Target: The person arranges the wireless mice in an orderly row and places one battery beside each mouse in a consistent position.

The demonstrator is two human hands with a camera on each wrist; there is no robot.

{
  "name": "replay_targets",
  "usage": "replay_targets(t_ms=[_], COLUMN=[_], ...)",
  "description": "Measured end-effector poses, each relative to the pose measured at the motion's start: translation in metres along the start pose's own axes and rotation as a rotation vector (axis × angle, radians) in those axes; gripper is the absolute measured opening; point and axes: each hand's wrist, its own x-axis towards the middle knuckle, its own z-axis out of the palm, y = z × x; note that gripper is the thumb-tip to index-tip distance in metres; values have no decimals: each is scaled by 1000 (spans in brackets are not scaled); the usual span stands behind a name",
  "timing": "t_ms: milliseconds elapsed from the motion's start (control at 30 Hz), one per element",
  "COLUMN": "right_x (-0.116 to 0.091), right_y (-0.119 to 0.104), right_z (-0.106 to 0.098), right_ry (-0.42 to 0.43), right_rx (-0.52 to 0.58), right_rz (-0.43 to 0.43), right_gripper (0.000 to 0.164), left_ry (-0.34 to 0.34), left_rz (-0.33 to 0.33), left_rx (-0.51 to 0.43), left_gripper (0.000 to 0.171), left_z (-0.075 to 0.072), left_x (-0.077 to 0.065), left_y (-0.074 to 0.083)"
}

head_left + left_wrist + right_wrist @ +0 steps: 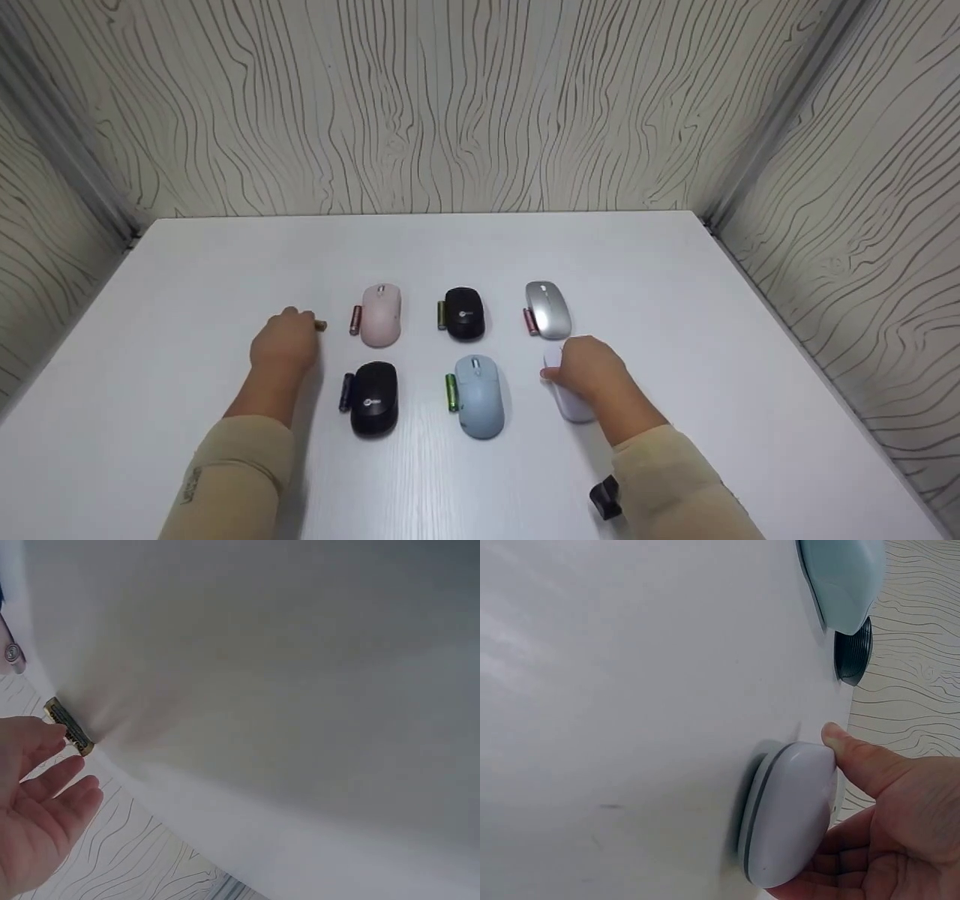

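At the left of the head view, my left hand [285, 343] pinches a gold-and-black battery [321, 325] at its fingertips, low over the white table. The left wrist view shows the same battery [69, 727] against the fingertips, the other fingers loosely bent. My right hand [594, 367] grips a pale white computer mouse [574, 407] at the front right of the group, thumb on one side and fingers on the other. Up close in the right wrist view, this mouse [791, 817] rests at the tabletop; the palm side hides part of it.
Between the hands stand a pink mouse [381, 315], a small black mouse [464, 313], a silver mouse [549, 310], another black mouse [374, 399] and a light blue mouse [480, 397]. Each has a battery at its left, such as the green battery [451, 393]. Wood-patterned panels [420, 105] enclose the table.
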Motion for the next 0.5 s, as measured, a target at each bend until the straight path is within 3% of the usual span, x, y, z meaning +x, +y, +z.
replay_targets(t_ms=[500], right_x=[-1], right_y=[-1], right_z=[0], right_ry=[3], right_rx=[5], right_rz=[4], right_gripper=[39], left_ry=[7], left_rz=[18], left_rx=[25], left_gripper=[20], left_z=[5], left_x=[0], left_y=[4])
